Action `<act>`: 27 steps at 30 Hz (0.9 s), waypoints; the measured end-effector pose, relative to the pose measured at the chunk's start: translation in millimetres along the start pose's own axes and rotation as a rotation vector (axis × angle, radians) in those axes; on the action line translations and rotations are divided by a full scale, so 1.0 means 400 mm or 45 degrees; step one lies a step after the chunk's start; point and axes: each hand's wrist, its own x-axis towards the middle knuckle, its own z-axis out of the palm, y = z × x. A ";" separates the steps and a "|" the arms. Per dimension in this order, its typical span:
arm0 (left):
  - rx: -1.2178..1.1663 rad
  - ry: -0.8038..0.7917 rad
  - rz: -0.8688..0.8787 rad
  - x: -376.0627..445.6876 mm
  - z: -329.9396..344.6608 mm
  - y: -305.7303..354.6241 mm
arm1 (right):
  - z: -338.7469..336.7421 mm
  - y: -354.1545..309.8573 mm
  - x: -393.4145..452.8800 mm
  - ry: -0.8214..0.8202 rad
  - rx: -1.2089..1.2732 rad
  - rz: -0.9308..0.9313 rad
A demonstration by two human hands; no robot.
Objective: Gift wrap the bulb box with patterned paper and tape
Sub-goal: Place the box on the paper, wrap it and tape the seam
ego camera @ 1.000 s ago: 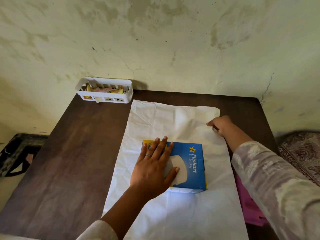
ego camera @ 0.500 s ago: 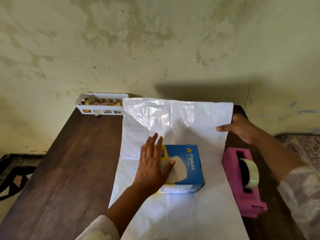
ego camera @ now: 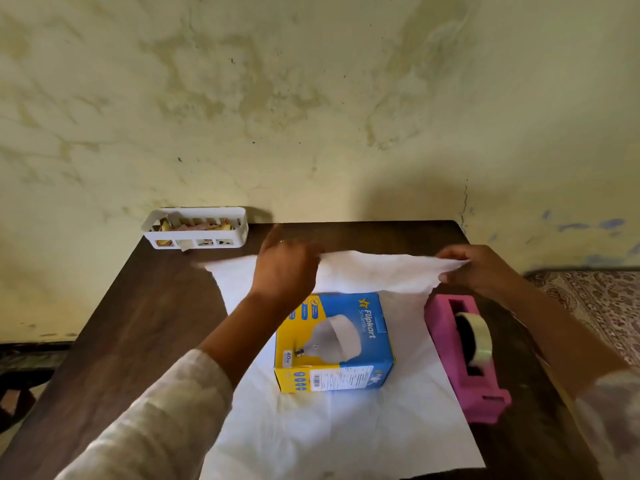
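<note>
Blue and yellow bulb box [ego camera: 334, 341] lying flat at the middle of a white sheet of paper [ego camera: 311, 434] spread on the tabletop, bulb picture facing up. Far edge of the paper lifted off the tabletop and drawn toward the box. Pink tape dispenser [ego camera: 464, 358] with a clear roll just right of the paper.

One head-worn view looks forward and down over the table [ego camera: 145, 327] from its near edge — close above it, facing the wall [ego camera: 311, 98] behind.
</note>
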 end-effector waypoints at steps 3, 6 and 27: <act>0.016 0.107 0.191 -0.082 -0.005 0.018 | -0.011 -0.020 -0.057 0.115 -0.045 -0.184; -0.035 0.017 0.263 -0.156 -0.004 0.042 | 0.023 -0.057 -0.115 0.162 -0.330 -0.424; -0.235 -0.195 0.103 -0.354 0.121 0.017 | 0.318 -0.006 -0.238 -0.016 -1.114 -0.668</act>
